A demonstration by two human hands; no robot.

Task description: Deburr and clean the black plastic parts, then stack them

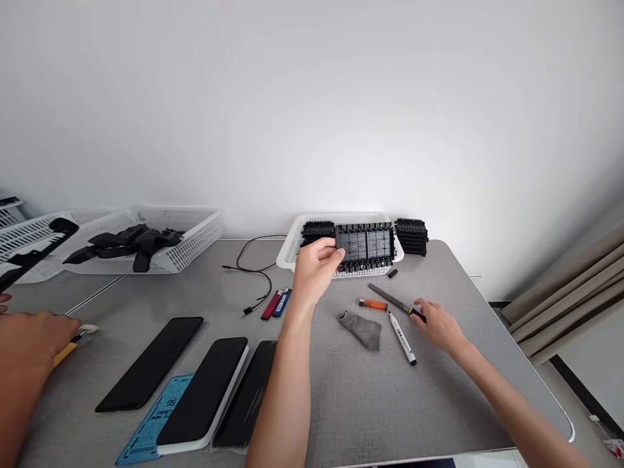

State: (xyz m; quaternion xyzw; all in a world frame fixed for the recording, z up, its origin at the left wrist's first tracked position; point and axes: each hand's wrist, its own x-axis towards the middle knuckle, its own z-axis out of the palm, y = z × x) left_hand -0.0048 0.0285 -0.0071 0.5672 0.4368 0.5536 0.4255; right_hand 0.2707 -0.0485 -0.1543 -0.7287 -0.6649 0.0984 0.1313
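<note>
My left hand (318, 266) grips a black plastic part (365, 247) by its left end, thumb in front. The part is rectangular, with two shallow panels and toothed long edges, and is held up before the white basket. At the right, the fingers of my right hand (436, 323) are closed around the dark handle of a flat metal file (392, 297) low over the table. Near the file lie an orange lighter (373, 304), a black-and-white marker (402, 338), its apparent black cap (392, 273) and a crumpled grey cloth (361, 329).
A white basket (287, 255) holds more black parts; a stack of them (412, 236) stands beside it. Cable (263, 276), two lighters (276, 304) and several phone-like slabs (205, 390) lie left. A co-worker's hand (36, 344) with a yellow-handled tool is far left, near another basket (195, 244).
</note>
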